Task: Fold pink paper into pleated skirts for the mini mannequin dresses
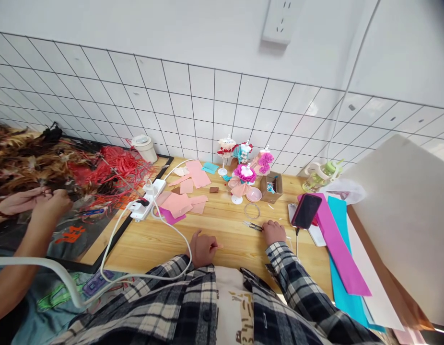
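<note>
My left hand (204, 248) rests on the wooden table (222, 230) close to my plaid shirt. Its fingers are curled in a pinch and the thumb is raised; whatever the fingertips hold is too small to name. My right hand (274, 232) lies knuckles up farther right, fingers curled under and hiding anything in them. Small dark scissors (253, 225) lie just left of its fingertips, with a clear ring (251, 210) beyond them. Pink paper pieces (182, 201) are scattered behind my left hand.
Small paper dress figures (243, 175) and a little cardboard box (271, 188) stand near the tiled wall. A phone (306, 211) lies on pink, blue and white sheets (342, 249) at right. A power strip (146, 201) with white cables sits left. A co-worker's hands (35, 201) work among feathers and red strings.
</note>
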Available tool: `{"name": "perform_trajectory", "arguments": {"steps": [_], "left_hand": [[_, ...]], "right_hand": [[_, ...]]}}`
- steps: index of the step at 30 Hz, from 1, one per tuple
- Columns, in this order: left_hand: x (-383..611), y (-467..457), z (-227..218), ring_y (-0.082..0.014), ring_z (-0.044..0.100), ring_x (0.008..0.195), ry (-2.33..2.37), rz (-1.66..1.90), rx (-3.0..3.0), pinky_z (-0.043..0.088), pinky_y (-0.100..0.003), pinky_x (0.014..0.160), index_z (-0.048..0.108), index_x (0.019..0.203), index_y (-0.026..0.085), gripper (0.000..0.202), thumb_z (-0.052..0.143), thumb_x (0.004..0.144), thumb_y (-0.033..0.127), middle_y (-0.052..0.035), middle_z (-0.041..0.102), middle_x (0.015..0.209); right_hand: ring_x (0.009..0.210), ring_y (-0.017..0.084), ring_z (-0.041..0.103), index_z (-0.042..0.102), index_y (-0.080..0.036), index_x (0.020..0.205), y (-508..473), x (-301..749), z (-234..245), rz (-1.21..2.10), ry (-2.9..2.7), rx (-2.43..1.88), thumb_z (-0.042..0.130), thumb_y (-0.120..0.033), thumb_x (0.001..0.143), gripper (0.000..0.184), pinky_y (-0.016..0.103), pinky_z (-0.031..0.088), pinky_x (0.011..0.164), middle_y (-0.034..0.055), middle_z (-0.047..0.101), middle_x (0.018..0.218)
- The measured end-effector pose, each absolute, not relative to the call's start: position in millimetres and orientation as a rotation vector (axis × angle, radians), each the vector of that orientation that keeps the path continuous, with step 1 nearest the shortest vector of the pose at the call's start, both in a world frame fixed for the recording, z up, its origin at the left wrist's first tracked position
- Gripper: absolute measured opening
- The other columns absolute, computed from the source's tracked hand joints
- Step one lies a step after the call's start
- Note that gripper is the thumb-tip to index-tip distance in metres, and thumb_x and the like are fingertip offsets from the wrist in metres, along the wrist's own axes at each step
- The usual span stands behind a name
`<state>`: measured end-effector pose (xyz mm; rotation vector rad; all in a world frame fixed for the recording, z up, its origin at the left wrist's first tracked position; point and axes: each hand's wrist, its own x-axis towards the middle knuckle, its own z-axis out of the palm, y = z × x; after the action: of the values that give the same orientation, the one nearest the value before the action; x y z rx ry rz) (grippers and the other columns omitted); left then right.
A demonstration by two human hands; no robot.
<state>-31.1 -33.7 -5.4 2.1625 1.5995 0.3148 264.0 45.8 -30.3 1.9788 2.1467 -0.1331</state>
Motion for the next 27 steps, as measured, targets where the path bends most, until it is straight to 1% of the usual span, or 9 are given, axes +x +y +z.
{"name": "perform_trajectory", "arguments": {"steps": [4, 8, 10, 15, 18, 21, 23, 25, 27], "left_hand": [[-30, -33, -2, -0.0181, 0.063, 0.079, 1.594, 0.276, 2.164, 0.026, -0.048, 0.102, 0.061, 0.077, 0.022, 0.006, 0.056, 0.076, 0.024, 0.0013, 0.07, 0.074], [-31, -32, -3, -0.0175, 0.063, 0.078, 1.573, 0.27, 2.183, 0.029, -0.046, 0.099, 0.06, 0.077, 0.022, 0.007, 0.054, 0.078, 0.025, 0.0015, 0.07, 0.074], [-32, -31, -3, -0.0178, 0.063, 0.079, 1.559, 0.266, 2.195, 0.029, -0.047, 0.1, 0.06, 0.077, 0.022, 0.007, 0.054, 0.077, 0.025, 0.0015, 0.07, 0.074], [-36, -30, -5, -0.019, 0.062, 0.081, 1.518, 0.251, 2.295, 0.019, -0.052, 0.105, 0.061, 0.077, 0.022, 0.008, 0.054, 0.079, 0.024, 0.0004, 0.069, 0.075], [-36, -31, -9, -0.0191, 0.063, 0.078, 1.51, 0.282, 2.237, 0.024, -0.053, 0.103, 0.061, 0.075, 0.021, 0.009, 0.053, 0.079, 0.024, 0.0, 0.069, 0.073], [-36, -32, -14, -0.019, 0.063, 0.077, 1.497, 0.342, 2.162, 0.036, -0.046, 0.096, 0.06, 0.074, 0.021, 0.006, 0.055, 0.077, 0.022, -0.0004, 0.069, 0.073], [-36, -30, -13, -0.0186, 0.064, 0.085, 1.507, 0.388, 2.138, 0.043, -0.037, 0.089, 0.059, 0.076, 0.02, 0.005, 0.054, 0.077, 0.021, -0.002, 0.07, 0.082], [-36, -25, -6, -0.0174, 0.064, 0.091, 1.536, 0.479, 2.053, 0.047, -0.032, 0.083, 0.058, 0.079, 0.02, 0.009, 0.049, 0.082, 0.023, -0.0035, 0.071, 0.093], [-36, -16, 10, -0.0165, 0.065, 0.09, 1.525, 0.619, 1.846, 0.049, -0.03, 0.079, 0.056, 0.08, 0.02, 0.015, 0.045, 0.085, 0.028, -0.0036, 0.071, 0.094]], "right_hand": [[0.1, 0.026, 0.053, 0.067, -0.017, 0.094, 46, 264, -31, -0.125, 2.129, 1.98, 0.043, -0.02, 0.09, 0.024, 0.037, 0.034, 0.078, 0.0148, 0.062, 0.101], [0.1, 0.025, 0.053, 0.066, -0.016, 0.096, 45, 265, -33, -0.162, 2.12, 1.997, 0.04, -0.019, 0.091, 0.027, 0.036, 0.035, 0.08, 0.0157, 0.061, 0.103], [0.101, 0.023, 0.052, 0.066, -0.015, 0.096, 46, 266, -34, -0.214, 2.128, 2.001, 0.04, -0.017, 0.09, 0.026, 0.034, 0.036, 0.08, 0.0153, 0.06, 0.103], [0.104, 0.022, 0.05, 0.065, -0.013, 0.093, 49, 265, -35, -0.387, 2.187, 2.07, 0.045, -0.014, 0.087, 0.021, 0.031, 0.037, 0.083, 0.0147, 0.06, 0.104], [0.099, 0.021, 0.053, 0.065, -0.015, 0.091, 50, 264, -33, -0.528, 2.226, 2.195, 0.046, -0.018, 0.086, 0.019, 0.03, 0.037, 0.085, 0.0121, 0.062, 0.1], [0.091, 0.02, 0.056, 0.063, -0.015, 0.095, 46, 261, -28, -0.708, 2.219, 2.37, 0.04, -0.025, 0.088, 0.027, 0.031, 0.041, 0.081, 0.0102, 0.064, 0.095], [0.082, 0.02, 0.058, 0.063, -0.013, 0.097, 41, 256, -21, -0.882, 2.208, 2.444, 0.037, -0.034, 0.089, 0.035, 0.031, 0.044, 0.074, 0.0103, 0.065, 0.09], [0.075, 0.019, 0.06, 0.064, -0.012, 0.097, 34, 246, -9, -1.108, 2.231, 2.432, 0.038, -0.043, 0.087, 0.041, 0.029, 0.046, 0.067, 0.0094, 0.067, 0.086], [0.073, 0.018, 0.06, 0.065, -0.014, 0.095, 24, 232, 9, -1.345, 2.285, 2.351, 0.042, -0.049, 0.084, 0.043, 0.026, 0.047, 0.061, 0.0071, 0.068, 0.084]]}}
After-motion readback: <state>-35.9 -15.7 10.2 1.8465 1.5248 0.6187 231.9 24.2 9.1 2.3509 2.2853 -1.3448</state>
